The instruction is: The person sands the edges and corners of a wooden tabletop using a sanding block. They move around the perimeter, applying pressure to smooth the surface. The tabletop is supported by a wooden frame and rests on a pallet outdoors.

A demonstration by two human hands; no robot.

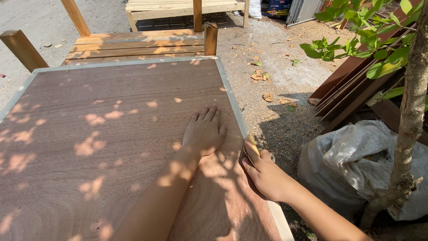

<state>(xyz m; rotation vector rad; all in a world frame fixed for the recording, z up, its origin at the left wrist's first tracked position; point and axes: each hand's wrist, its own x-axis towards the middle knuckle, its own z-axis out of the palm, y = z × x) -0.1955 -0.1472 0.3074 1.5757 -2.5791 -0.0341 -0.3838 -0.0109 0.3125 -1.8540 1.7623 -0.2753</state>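
I'm outdoors on sandy, leaf-strewn ground (276, 111), sun dappling through leaves. In front of me lies a big reddish-brown panel (102, 143) with a pale strip (232, 96) running along its edge. My left hand (204, 131) lies flat on the panel near its right edge, palm down, fingers (209, 114) stretched out and close together, holding nothing. My right hand (265, 172) is at that right edge, just beside the left; its fingers are curled around a small yellowish pad (253, 143), which presses against the pale strip. What the pad is exactly I cannot tell.

Beyond the panel stands a slatted wooden frame (138, 44) with upright posts, and a second pale frame (187, 6) behind it. To my right a thin tree trunk (412, 111) rises beside a white sack (356, 160), with dark boards (352, 85) leaning behind it and green leaves (365, 31) above.
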